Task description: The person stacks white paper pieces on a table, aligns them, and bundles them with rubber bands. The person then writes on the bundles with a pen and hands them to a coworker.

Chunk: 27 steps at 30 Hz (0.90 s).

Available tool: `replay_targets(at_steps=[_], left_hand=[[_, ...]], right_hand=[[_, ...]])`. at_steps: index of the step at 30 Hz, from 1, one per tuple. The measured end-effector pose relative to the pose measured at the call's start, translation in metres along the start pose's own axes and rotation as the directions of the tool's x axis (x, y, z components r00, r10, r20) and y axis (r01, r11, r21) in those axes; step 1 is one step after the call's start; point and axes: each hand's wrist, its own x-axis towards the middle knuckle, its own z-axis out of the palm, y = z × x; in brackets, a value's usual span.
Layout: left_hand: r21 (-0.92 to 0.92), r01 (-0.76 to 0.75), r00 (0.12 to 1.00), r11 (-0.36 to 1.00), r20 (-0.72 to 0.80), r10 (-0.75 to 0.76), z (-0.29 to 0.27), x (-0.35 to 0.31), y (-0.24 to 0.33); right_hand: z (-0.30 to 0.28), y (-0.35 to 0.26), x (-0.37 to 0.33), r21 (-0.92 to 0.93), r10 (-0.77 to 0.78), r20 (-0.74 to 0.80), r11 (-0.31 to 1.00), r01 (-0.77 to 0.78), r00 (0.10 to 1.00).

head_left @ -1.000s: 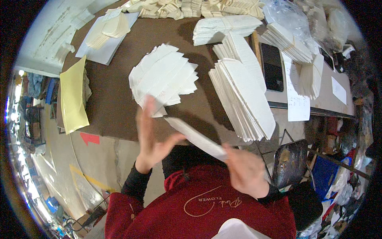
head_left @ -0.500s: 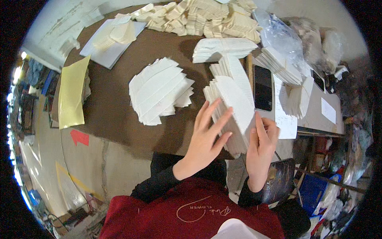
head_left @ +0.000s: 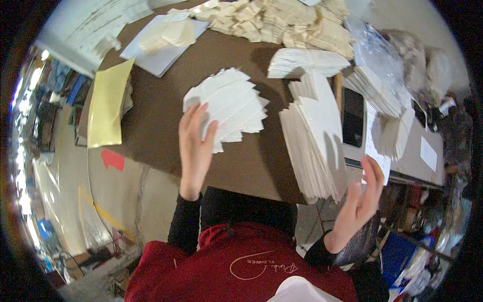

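A fanned pile of white paper pieces (head_left: 234,108) lies on the brown tabletop. My left hand (head_left: 196,138) reaches onto the pile's near left edge, fingers apart, with nothing gripped. To the right stands a long stack of folded white paper pieces (head_left: 314,146), its many edges facing left. My right hand (head_left: 361,201) is held beyond the near right end of that stack, apart from it, fingers loosely curled and spread, with nothing visible in them. Another white stack (head_left: 307,64) lies crosswise at the far end of the long one.
Cream paper bundles (head_left: 282,22) line the back edge. A yellow sheet (head_left: 110,105) sits at the left, a white sheet (head_left: 163,48) with cream pieces behind it. On the right are a phone (head_left: 353,116), more white stacks (head_left: 375,90) and clear plastic bags (head_left: 377,45).
My left hand has moved left from the long stack to the fanned pile. My right hand has drawn away from the stack, to the right and nearer me. The view has shifted a little.
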Motion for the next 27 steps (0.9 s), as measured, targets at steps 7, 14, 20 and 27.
replay_targets(at_steps=[7,14,20,27], left_hand=[[-0.198,0.072,0.997,0.978,-0.001,-0.073,-0.003,-0.002,0.006],[-0.420,-0.075,0.990,0.904,0.078,0.118,0.009,-0.024,0.055],[-0.744,-0.004,0.910,0.668,0.275,0.312,0.002,-0.036,0.104],[-0.835,0.447,0.825,0.321,0.523,0.211,0.002,-0.046,0.136]], right_hand=[[0.004,0.003,-0.003,-0.078,0.069,0.191,0.995,-0.055,0.979],[0.010,0.012,-0.002,-0.123,-0.004,0.068,0.992,0.012,0.998],[0.008,-0.002,-0.007,0.478,0.280,-0.088,0.854,-0.206,0.956],[0.026,-0.012,-0.026,0.273,-0.080,0.098,0.961,0.051,0.992]])
